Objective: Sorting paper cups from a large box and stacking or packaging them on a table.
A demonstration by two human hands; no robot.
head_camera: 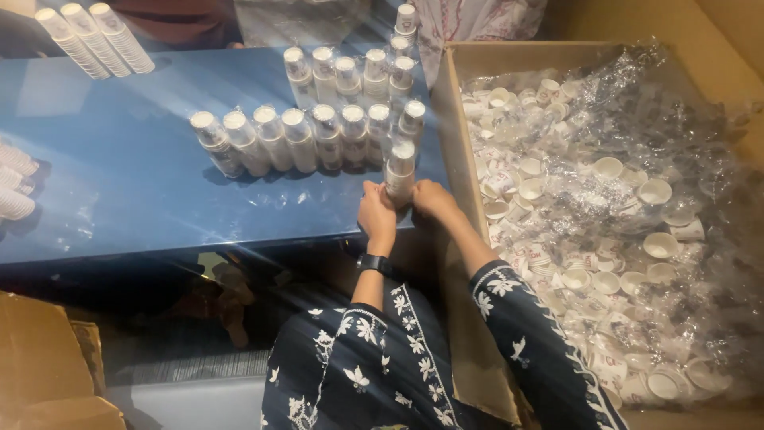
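Wrapped cup stack [400, 169] stands upright at counter [119, 175] edge, left hand [376, 211] and right hand [434, 199] grasping its base, steadying it beside finished rows [310, 139].

Both hands on a wrapped cup stack

Left hand [377, 213] and right hand [434, 199] gripping wrapped stack of paper cups [400, 170] on blue table [119, 175]; finished stacks [306, 139] just behind; cardboard box [458, 135] of loose cups [589, 239] alongside.

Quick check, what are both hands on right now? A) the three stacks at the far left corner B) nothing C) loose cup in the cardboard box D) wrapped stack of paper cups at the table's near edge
D: the left hand and right hand clasp the base of an upright wrapped cup stack on the blue table, beside the box of loose cups.
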